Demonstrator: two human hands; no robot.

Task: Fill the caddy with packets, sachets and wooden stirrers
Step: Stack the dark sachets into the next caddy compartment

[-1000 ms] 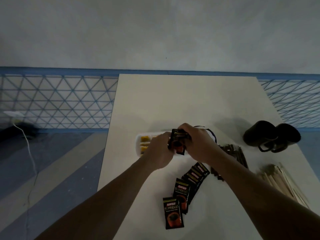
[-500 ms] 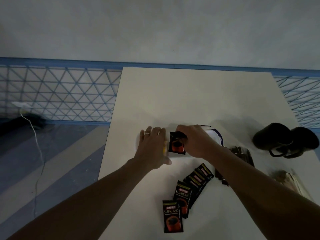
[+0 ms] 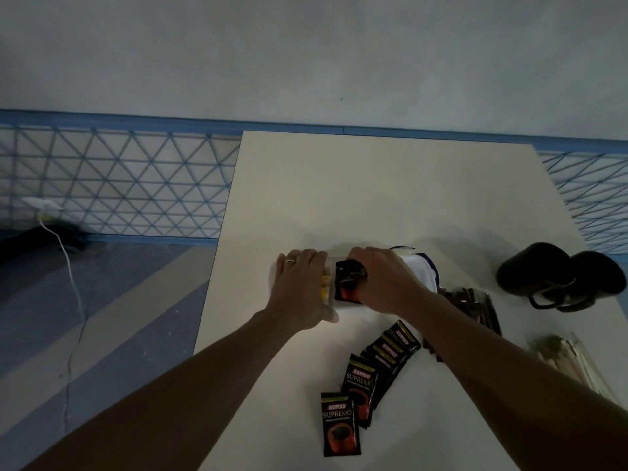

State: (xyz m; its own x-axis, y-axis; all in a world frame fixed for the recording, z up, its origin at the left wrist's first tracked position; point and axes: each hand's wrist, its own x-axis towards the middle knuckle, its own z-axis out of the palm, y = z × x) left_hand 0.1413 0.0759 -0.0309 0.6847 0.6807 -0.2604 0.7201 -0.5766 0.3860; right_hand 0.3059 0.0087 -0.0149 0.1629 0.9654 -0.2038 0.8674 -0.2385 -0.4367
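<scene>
A white caddy (image 3: pixel 274 266) lies across the middle of the pale table, mostly hidden under my hands. My left hand (image 3: pixel 300 287) rests flat on its left end, fingers straight, above yellow packets (image 3: pixel 325 287). My right hand (image 3: pixel 385 280) grips a bunch of black coffee sachets (image 3: pixel 348 283) and holds them upright in the caddy's middle part. Several more black sachets (image 3: pixel 370 382) lie fanned out on the table in front. Brown sachets (image 3: pixel 470 300) lie to the right, and wooden stirrers (image 3: pixel 571 358) sit at the right edge.
Two black mugs (image 3: pixel 557 277) stand at the right of the table (image 3: pixel 390 192). A white item with a dark rim (image 3: pixel 423 270) sits just behind my right hand. A wall with a blue triangle pattern (image 3: pixel 119 185) and a white cable (image 3: pixel 73 283) lie to the left.
My left hand let go of the sachet bunch and flattened on the caddy's left end. My right hand lowered the black sachets into the caddy.
</scene>
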